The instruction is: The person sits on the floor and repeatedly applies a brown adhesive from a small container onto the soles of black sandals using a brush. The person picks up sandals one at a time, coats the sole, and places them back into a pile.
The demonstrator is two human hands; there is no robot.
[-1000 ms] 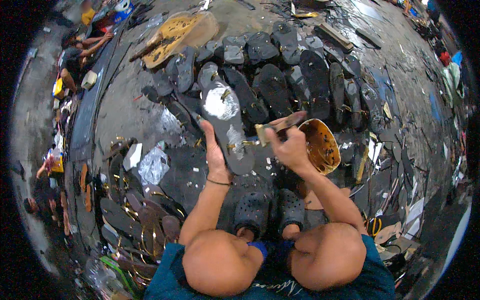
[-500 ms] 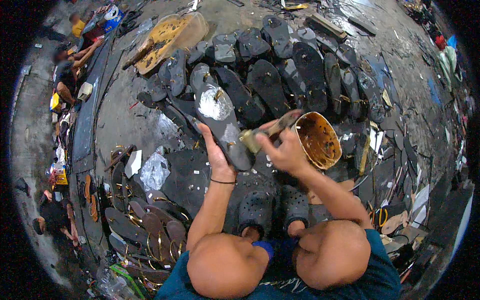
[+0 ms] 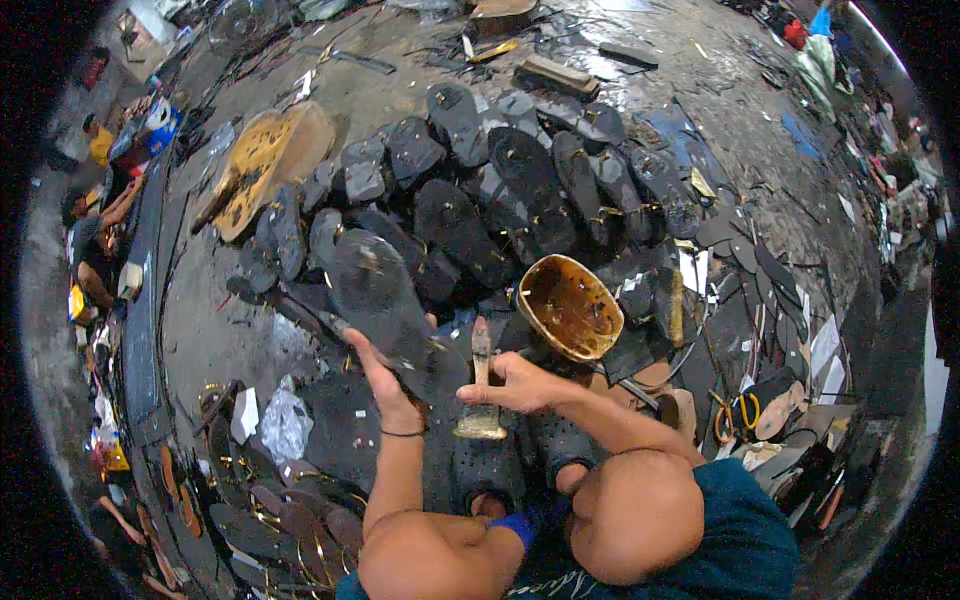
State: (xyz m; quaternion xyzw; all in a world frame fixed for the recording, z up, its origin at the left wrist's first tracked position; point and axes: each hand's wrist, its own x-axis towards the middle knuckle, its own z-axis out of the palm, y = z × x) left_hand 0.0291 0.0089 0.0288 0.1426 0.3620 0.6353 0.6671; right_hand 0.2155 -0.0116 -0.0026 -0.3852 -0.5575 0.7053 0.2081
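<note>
My left hand (image 3: 388,395) grips the heel end of a dark sandal sole (image 3: 372,280), which tilts up and away from me and is slightly blurred. Between the thumb and fingers of my right hand (image 3: 525,384) is a flat brush (image 3: 481,350). Its handle points away from me and its pale bristles point toward my feet, just right of the sole's heel and apart from it. Beyond my right hand stands a tub (image 3: 572,354) with brown, sticky-looking liquid and dark specks inside. Dark soles (image 3: 462,235) with small golden strap ends lie crowded beyond the held one.
Brown sandals with golden straps (image 3: 300,520) pile up at lower left, near a crumpled clear bag (image 3: 287,425). A yellow-stained board (image 3: 262,150) lies far left. Orange-handled scissors (image 3: 735,415) and scraps lie right. Other people (image 3: 100,235) sit at the left edge.
The brush has swung from pointing left beside the sole's heel to bristles pointing toward me. The sole has turned, and its bright glare has faded. The whole view has shifted.
</note>
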